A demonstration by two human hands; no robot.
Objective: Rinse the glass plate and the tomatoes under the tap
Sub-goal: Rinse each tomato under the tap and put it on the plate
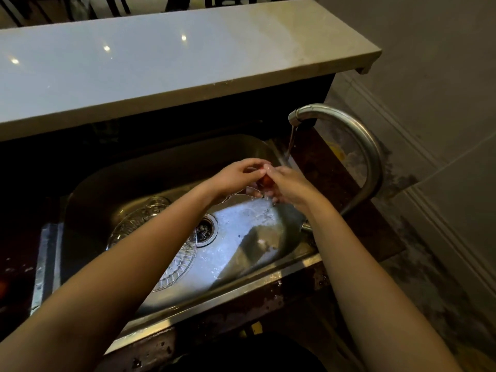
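You hold a tomato (266, 180) under the running tap (338, 122).
Your left hand (236, 178) and right hand (288, 186) clasp it together; glass plate (139, 224) lies in the sink (166, 157).

head view | from above, facing forward-down | close over sink (80, 200) | single view

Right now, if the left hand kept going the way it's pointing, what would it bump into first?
The left hand points right, so it would probably first meet the tomato, then the right hand. They already look pressed together; depth is hard to judge.
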